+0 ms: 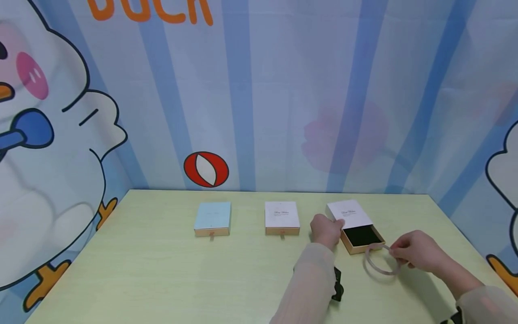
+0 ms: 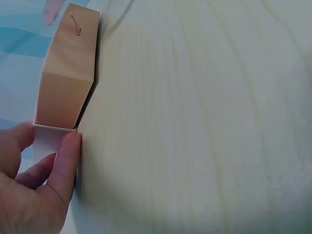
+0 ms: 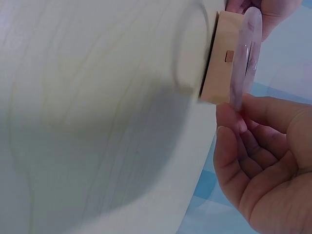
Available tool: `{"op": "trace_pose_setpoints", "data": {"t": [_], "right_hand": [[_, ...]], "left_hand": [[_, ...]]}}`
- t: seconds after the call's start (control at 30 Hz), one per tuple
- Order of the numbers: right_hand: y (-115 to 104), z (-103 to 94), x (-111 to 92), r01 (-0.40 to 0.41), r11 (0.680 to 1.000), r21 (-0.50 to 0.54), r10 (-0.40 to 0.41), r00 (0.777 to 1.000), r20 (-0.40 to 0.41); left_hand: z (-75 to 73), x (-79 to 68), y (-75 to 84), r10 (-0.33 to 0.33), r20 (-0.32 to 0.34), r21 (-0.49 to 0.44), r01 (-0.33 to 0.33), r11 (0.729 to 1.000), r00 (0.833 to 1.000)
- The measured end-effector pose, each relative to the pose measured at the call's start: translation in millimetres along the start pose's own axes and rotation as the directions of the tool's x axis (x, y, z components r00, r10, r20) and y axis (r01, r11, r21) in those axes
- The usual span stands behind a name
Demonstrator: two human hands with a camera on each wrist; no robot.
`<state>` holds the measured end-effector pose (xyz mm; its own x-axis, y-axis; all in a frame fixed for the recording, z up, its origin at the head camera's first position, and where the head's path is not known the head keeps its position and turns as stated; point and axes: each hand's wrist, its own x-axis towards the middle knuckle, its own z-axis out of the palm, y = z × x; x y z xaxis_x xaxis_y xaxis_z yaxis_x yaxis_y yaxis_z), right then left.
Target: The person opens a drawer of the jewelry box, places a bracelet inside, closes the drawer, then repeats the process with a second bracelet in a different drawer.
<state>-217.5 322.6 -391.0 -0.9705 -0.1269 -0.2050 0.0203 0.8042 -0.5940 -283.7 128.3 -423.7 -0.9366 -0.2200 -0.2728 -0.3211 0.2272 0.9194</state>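
At the right of the table, a white drawer-style gift box [image 1: 349, 213] lies with its tan drawer pulled partly out, showing a dark lining [image 1: 360, 236]. My left hand [image 1: 327, 230] grips the white sleeve by its sides; in the left wrist view, thumb and fingers [image 2: 66, 163] hold its end where the tan drawer [image 2: 68, 63] comes out. A pale pinkish, translucent bangle [image 3: 239, 73] is pinched between the thumb and fingers of my right hand [image 1: 421, 252]. It is held just in front of the drawer, above the table.
A second white box [image 1: 282, 215] and a light blue box [image 1: 212, 216] sit closed in a row to the left, each with a small pull tab. The pale wooden table [image 1: 162, 270] ends at a printed cartoon backdrop [image 1: 275, 90].
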Motion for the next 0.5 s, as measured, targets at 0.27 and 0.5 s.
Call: {"op": "trace_pose_setpoints", "data": {"t": [0.27,0.5], "right_hand": [[-1.6,-1.6,-0.2,0.003,1.0,-0.01,-0.003,1.0,-0.009],[-1.9,-1.0,1.6,-0.006,1.0,-0.006,0.006,1.0,-0.017]], "left_hand": [[-0.3,0.4,0.0,0.002,-0.001,-0.009,-0.002,1.0,1.0],[-0.9,0.5,0.3,-0.015,0.009,-0.002,0.015,1.0,1.0]]}}
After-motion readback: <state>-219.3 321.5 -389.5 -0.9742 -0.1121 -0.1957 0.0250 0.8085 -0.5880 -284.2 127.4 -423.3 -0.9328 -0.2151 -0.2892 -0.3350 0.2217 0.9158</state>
